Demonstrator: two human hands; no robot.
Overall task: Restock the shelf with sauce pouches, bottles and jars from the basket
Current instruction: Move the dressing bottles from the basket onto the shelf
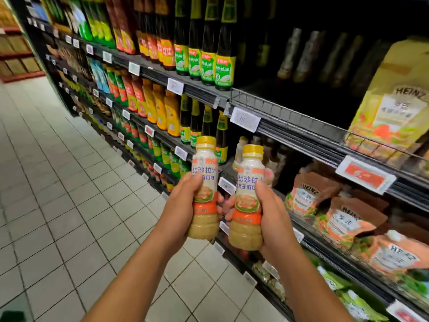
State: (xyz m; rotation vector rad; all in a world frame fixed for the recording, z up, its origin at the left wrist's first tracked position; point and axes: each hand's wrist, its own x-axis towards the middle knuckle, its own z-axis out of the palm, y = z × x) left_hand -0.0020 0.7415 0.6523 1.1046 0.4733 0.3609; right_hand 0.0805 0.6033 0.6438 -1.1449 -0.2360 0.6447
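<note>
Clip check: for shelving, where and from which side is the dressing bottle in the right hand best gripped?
Around the labelled middle of the bottle, coming in from its side rather than over the cap, as the right hand does now. The bottle stands upright with a round body, so curled fingers and the thumb can wrap it. That likely leaves the flat base free for setting down.

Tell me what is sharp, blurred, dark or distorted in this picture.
Head view: the left bottle and right bottle, gripped by the left hand and right hand, are sharpest, labels legible; the Heinz pouches at right are blurred; the dark bottles upper right sit in deep shadow; shelf rails and floor tiles bow from wide-angle distortion.
</note>
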